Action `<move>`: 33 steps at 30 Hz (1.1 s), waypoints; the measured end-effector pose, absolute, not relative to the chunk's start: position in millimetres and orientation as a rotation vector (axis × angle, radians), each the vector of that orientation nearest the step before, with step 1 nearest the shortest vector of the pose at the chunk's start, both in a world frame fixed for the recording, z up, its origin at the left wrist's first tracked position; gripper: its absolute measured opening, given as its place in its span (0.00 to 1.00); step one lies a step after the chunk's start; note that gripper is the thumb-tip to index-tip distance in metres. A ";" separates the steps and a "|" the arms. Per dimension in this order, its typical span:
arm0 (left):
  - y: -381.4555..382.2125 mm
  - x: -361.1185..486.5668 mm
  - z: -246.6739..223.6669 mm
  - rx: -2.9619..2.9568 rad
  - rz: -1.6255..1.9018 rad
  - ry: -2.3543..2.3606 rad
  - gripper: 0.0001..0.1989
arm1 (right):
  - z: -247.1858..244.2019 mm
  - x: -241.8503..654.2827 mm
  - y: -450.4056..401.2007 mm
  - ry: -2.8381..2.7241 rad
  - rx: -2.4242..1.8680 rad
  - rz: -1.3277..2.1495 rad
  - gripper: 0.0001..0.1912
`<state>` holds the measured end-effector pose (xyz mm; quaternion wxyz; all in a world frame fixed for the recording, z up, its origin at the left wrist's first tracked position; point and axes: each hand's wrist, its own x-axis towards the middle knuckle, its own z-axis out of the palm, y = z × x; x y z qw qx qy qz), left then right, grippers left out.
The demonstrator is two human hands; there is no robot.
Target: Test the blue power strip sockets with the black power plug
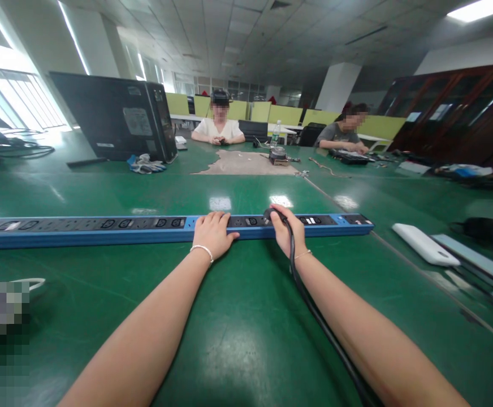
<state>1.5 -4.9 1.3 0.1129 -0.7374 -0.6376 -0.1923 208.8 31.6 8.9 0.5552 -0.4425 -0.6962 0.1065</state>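
Note:
A long blue power strip (153, 230) with black socket faces lies across the green table. My left hand (213, 230) rests over its middle, fingers laid across the top and thumb apart along the front side. To the right, my right hand (289, 229) grips a black plug (268, 215) at the strip's top face, near a row of sockets. I cannot tell whether the plug's pins sit in a socket. From that hand a thick black power cord (310, 302) runs down along my right forearm and out of view at the bottom.
A black computer case (128, 121) and gloves (146, 164) stand at the back left. A white box-like device (425, 244) and a phone-like slab (475, 257) lie at right. Two people (218, 127) (343, 133) sit across the table, near a bottle (276, 134).

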 end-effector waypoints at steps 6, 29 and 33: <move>-5.6 1.1 1.7 -2.154 -0.590 -1.848 0.28 | 4.9 157.7 24.5 -1.798 -1.020 0.387 0.17; -7.0 1.6 3.7 -2.162 -0.645 -1.901 0.26 | 16.3 125.3 24.4 -1.856 -1.312 0.251 0.17; -6.8 2.1 2.8 -2.152 -0.661 -1.900 0.24 | 17.0 121.4 14.0 -1.920 -1.339 0.143 0.18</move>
